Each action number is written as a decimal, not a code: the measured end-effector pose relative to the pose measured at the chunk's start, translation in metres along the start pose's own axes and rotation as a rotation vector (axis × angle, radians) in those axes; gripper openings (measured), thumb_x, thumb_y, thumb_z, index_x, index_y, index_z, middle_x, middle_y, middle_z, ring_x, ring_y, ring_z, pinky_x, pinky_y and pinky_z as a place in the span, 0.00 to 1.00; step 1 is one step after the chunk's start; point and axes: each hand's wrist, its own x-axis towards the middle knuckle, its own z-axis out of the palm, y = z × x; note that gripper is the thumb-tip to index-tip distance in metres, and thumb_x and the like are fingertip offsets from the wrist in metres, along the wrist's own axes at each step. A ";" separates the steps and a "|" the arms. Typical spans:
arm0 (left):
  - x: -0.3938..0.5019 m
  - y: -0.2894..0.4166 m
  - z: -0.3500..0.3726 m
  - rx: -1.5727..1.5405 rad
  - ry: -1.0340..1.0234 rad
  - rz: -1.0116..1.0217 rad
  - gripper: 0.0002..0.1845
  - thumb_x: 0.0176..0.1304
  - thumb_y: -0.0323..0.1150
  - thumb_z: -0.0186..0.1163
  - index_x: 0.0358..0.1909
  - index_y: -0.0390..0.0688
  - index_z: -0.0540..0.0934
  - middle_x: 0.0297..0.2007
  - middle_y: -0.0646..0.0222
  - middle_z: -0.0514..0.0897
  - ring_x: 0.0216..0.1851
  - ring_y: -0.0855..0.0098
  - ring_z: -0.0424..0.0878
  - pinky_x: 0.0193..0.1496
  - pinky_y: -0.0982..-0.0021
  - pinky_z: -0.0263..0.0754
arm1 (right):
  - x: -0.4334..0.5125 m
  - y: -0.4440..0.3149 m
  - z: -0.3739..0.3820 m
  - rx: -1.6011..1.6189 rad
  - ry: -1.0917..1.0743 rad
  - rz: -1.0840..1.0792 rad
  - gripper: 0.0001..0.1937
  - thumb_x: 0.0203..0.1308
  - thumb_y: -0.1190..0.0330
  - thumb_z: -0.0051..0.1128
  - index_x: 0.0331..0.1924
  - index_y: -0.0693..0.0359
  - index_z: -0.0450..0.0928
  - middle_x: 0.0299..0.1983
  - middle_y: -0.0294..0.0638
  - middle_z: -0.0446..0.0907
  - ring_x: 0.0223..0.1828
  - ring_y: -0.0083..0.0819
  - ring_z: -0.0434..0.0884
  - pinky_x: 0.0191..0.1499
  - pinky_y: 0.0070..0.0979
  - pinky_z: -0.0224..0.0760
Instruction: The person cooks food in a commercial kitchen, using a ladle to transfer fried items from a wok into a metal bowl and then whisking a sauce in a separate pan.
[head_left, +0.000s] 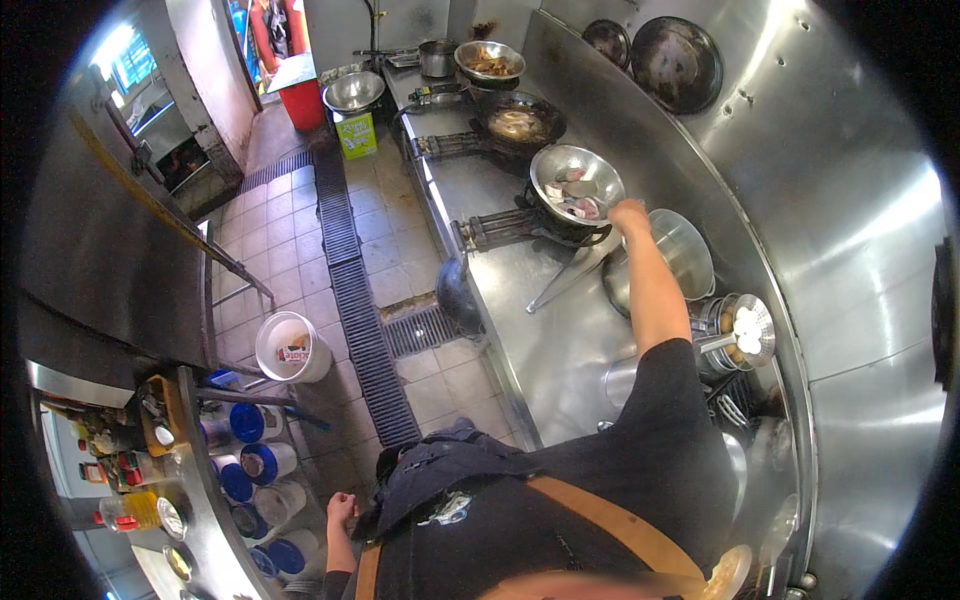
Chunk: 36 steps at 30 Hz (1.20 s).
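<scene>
My right hand (630, 216) is closed at the near right rim of a stainless steel bowl (611, 171). Raw fish pieces (576, 196) lie in this bowl, which is over a gas burner (499, 227). Just beyond it, a black wok (553, 120) holds fish pieces in oil (516, 126). A long-handled metal utensil (555, 291) lies on the steel counter below my right hand, partly blurred. Down at my left side hangs my left hand (343, 507), its fingers curled and nothing visible in it.
Further along the counter stand a steel bowl of browned food (491, 64) and a pot (438, 58). Near my right arm are a clear plastic tub (686, 247) and a skimmer holding white eggs (747, 330). A white bucket (292, 349) and drain grating (349, 255) are on the floor.
</scene>
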 end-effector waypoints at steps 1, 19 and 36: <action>0.000 -0.003 0.001 -0.007 -0.021 -0.007 0.08 0.65 0.31 0.59 0.33 0.36 0.74 0.22 0.65 0.78 0.20 0.72 0.78 0.21 0.68 0.76 | 0.004 -0.004 -0.003 -0.012 -0.003 0.025 0.14 0.53 0.67 0.52 0.36 0.68 0.85 0.42 0.53 0.85 0.46 0.44 0.85 0.47 0.37 0.76; -0.007 -0.003 0.028 -0.131 0.137 0.088 0.10 0.64 0.35 0.60 0.33 0.36 0.76 0.19 0.66 0.79 0.16 0.73 0.76 0.20 0.70 0.73 | 0.017 -0.039 -0.009 -0.047 0.051 0.059 0.19 0.57 0.64 0.55 0.52 0.61 0.81 0.55 0.47 0.81 0.55 0.43 0.81 0.53 0.37 0.75; -0.034 -0.047 0.049 -0.058 0.143 -0.057 0.11 0.62 0.35 0.61 0.30 0.37 0.77 0.19 0.64 0.80 0.18 0.73 0.78 0.20 0.69 0.71 | 0.015 -0.032 0.038 -0.165 -0.013 0.002 0.29 0.57 0.43 0.59 0.47 0.62 0.83 0.52 0.50 0.81 0.55 0.45 0.81 0.55 0.36 0.75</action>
